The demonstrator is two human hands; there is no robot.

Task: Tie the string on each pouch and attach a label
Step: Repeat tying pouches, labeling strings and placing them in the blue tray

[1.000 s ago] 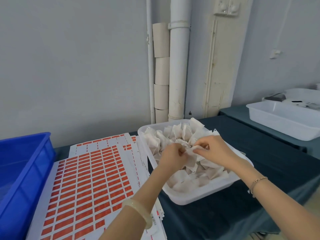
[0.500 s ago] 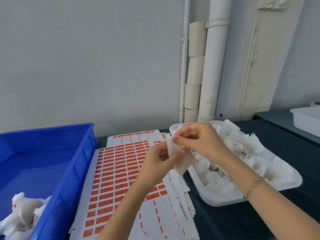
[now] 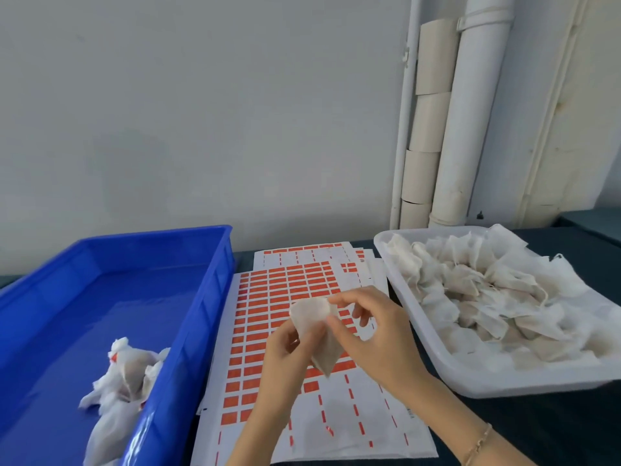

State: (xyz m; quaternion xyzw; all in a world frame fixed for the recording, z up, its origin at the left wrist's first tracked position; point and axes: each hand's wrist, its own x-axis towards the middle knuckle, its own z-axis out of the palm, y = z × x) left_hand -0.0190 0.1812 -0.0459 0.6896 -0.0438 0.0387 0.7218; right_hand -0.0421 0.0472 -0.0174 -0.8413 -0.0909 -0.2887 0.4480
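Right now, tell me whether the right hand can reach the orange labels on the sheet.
Probably yes: the label sheet lies uncovered just beneath the right hand. But its fingers pinch the pouch, shared with the left hand, so it likely must let go first.

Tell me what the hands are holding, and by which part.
One white pouch, held over the label sheet. The right hand pinches its top edge between the fingers; the left hand grips its left side, lower down.
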